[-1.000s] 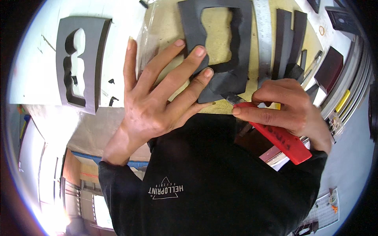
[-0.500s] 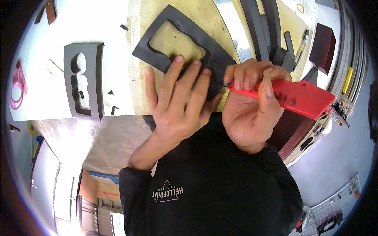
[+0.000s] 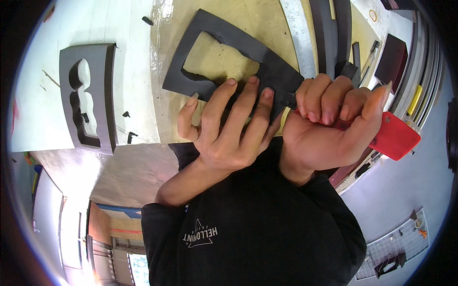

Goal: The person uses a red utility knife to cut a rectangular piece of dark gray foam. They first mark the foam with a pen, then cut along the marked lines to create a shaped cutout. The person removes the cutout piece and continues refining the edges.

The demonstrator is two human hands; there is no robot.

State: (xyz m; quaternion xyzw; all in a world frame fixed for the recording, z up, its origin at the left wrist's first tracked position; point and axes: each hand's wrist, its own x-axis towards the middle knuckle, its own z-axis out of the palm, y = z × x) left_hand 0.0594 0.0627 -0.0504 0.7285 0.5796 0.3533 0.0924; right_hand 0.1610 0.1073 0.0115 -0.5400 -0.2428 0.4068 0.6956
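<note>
A dark grey foam piece [image 3: 183, 69] with a large wavy-edged cutout lies on the yellowish board. My left hand [image 3: 234, 126] grips its near bar, fingertips at the cutout's edge and the thumb partly hidden by the near side. Closed in a fist, my right hand [image 3: 329, 119] holds a red utility knife [image 3: 397, 137] at the foam's right end. The knife's handle end sticks out to the right below my raised thumb. Its blade is hidden by the foam and my fingers.
Another grey foam piece [image 3: 109, 95] with a wavy cutout stands on the white tabletop at left. A metal ruler [image 3: 298, 40] and dark foam strips [image 3: 329, 38] lie beyond my right hand. A dark red block [image 3: 391, 59] is farther right. Small foam scraps [image 3: 131, 137] lie about.
My right hand has turned and curled more tightly around the knife, whose handle end now points lower right. The foam has shifted a little rightward under my left hand. The view has moved slightly.
</note>
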